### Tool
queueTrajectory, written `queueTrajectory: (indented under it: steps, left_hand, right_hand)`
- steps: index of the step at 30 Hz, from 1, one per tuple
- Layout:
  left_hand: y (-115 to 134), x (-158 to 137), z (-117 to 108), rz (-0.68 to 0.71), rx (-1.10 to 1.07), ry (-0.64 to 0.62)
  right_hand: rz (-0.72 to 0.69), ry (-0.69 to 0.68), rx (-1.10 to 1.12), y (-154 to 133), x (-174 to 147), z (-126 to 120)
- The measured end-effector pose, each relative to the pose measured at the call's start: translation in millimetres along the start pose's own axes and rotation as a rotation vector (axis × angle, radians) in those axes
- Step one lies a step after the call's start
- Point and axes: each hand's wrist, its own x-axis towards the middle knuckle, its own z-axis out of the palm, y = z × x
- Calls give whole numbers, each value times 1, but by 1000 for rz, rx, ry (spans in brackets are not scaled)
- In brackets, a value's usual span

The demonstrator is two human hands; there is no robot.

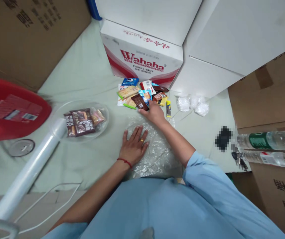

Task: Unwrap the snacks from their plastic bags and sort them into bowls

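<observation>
My left hand lies flat with its fingers spread on a clear plastic bag, which is crinkled and laid out on the pale green cloth. Beyond the bag is a loose pile of small wrapped snacks. At the near side of that pile, the thumb and fingers of my right hand are around the lower edge of a brown snack packet. A light blue packet touches it from behind. Just right of my right hand lies a small yellow-and-dark packet.
A clear round tub holding brown packets stands left, near a white tube and red container. A Wahaha carton backs the pile. Crumpled clear plastic, keys and a plastic bottle lie right.
</observation>
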Motion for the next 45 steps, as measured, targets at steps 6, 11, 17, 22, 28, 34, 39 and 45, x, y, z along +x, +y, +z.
queueTrajectory:
  steps: [6, 11, 17, 22, 28, 34, 39, 45]
  left_hand:
    - [-1, -1, -1, 18, -1, 14]
    - [-2, -2, 0, 20, -28, 14]
    - [-2, -3, -1, 21, -29, 0]
    - [-3, -3, -2, 19, -37, 7]
    - [-3, -3, -4, 17, -28, -5]
    - [-4, -3, -2, 28, 14, 15]
    - [-2, -3, -2, 23, 19, 20]
    - [-1, -2, -2, 4, -37, 0]
  right_hand:
    - [-77, -142, -196, -8, -6, -3]
    - [-118, 7, -220, 35, 12, -57]
    - [-72, 102, -343, 85, 91, -110]
    - [-301, -52, -432, 92, 119, -92]
    - [-301, -176, -410, 100, 123, -75]
    - [-151, -183, -470, 104, 111, -78]
    - [-12, -16, -414, 101, 70, -86]
    - [-217, 27, -115, 75, -47, -87]
